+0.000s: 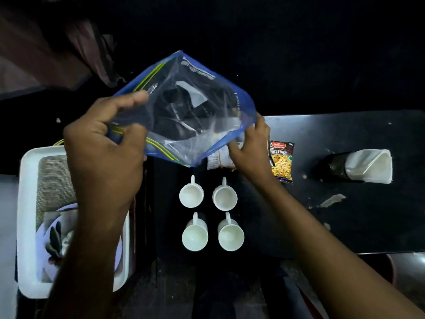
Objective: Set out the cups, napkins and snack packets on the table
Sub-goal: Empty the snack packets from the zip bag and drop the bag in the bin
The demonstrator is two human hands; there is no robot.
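Observation:
I hold a clear zip bag with blue edges (184, 111) above the dark table (356, 215). My left hand (108, 146) pinches its zip end, and my right hand (250, 146) grips its lower right edge. Several white cups (191, 195) stand upright in a square below the bag. A brown "Mixture" snack packet (281, 161) lies right of my right hand. A white snack packet (217, 160) lies partly hidden under the bag and my hand. Folded white napkins (370, 165) sit in a dark holder at the right.
A white tray (27, 226) at the left holds a grey woven cloth (54, 180) and a plate with dark items. Small white scraps (332, 200) lie on the table's right half. The surroundings are dark.

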